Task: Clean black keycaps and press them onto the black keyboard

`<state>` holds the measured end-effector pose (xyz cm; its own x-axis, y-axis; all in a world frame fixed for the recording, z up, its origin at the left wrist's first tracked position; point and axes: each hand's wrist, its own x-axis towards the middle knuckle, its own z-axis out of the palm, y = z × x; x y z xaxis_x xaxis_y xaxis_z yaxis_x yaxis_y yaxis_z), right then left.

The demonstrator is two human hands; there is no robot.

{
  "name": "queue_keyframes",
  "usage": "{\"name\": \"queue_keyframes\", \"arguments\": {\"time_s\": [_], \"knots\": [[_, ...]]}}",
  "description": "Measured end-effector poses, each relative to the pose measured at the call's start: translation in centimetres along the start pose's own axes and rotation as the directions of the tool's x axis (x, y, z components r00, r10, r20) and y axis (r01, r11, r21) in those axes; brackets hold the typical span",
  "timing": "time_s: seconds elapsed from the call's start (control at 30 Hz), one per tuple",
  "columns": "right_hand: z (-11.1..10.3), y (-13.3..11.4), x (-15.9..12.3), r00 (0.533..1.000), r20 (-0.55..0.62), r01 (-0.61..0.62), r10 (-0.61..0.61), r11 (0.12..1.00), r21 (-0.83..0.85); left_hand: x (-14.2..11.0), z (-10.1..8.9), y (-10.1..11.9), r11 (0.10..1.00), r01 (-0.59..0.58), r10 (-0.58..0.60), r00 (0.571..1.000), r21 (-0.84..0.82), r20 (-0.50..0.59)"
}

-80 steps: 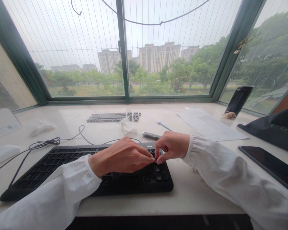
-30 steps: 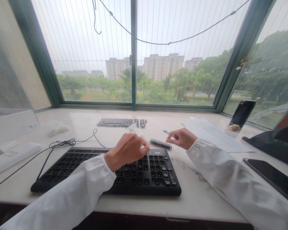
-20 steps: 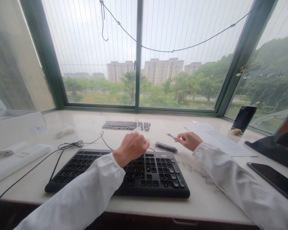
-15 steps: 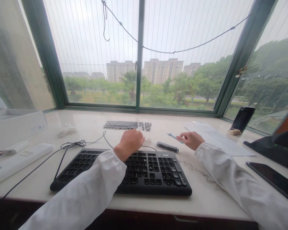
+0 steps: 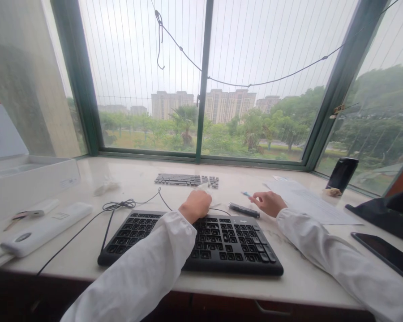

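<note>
A black keyboard [image 5: 231, 264] lies before me with many keycaps off, its sockets bare. Over its back edge is my left hand [image 5: 196, 205], closed, with crumpled white tissue [image 5: 205, 186] showing beyond the fingers. To the right, my right hand [image 5: 268, 203] pinches a slim blue stick-like tool [image 5: 246, 193] close to the tabletop; its exact kind is too small to tell. A dark pen-shaped thing [image 5: 244, 210] lies between that hand and the keyboard. Removed keycaps [image 5: 177, 180] are laid out in rows farther back.
On the left are a white box [image 5: 36, 179], a white elongated device [image 5: 50, 228] and a bundled black cable [image 5: 119, 205]. On the right lie printed paper [image 5: 309, 201], a phone [image 5: 386, 252] and a dark upright container [image 5: 342, 174]. Windows stand behind the table.
The view has shifted, so the tabletop things appear farther right and slightly lower. My right hand now covers more of the blue tool. My left hand stays closed by the tissue.
</note>
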<state>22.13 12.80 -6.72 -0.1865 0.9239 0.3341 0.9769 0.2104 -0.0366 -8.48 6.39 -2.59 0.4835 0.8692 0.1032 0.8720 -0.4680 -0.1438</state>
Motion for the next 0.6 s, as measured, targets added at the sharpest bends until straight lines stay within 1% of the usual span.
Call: {"name": "queue_keyframes", "arguments": {"time_s": [0.1, 0.23, 0.33, 0.43, 0.5, 0.6], "knots": [[-0.2, -0.9, 2.3, 0.998, 0.041, 0.04, -0.039, 0.999, -0.028, 0.2, 0.1, 0.1, 1.0, -0.002, 0.002, 0.999, -0.002, -0.041], [0.0, -3.0, 7.1, 0.995, 0.06, 0.084, -0.08, 0.994, -0.07, 0.1, 0.3, 0.1, 0.999, -0.019, 0.014, 0.994, -0.043, -0.109], [1.1, -4.7, 11.1, 0.985, 0.099, 0.149, -0.138, 0.982, -0.119, -0.1, 0.1, 0.1, 0.999, 0.005, -0.01, 0.996, -0.051, -0.089], [2.6, -6.0, 14.1, 0.978, 0.123, 0.186, -0.168, 0.972, -0.143, -0.2, -0.1, 0.1, 0.998, 0.04, -0.043, 0.997, -0.045, -0.061], [3.5, -6.7, 15.4, 0.976, 0.125, 0.195, -0.176, 0.969, -0.153, -0.1, 0.0, 0.0, 0.997, 0.066, -0.068, 0.997, -0.045, -0.048], [4.6, -7.3, 16.4, 0.974, 0.12, 0.209, -0.191, 0.963, -0.169, 0.3, 0.3, -0.1, 0.992, 0.103, -0.106, 0.993, -0.07, -0.044]]}}
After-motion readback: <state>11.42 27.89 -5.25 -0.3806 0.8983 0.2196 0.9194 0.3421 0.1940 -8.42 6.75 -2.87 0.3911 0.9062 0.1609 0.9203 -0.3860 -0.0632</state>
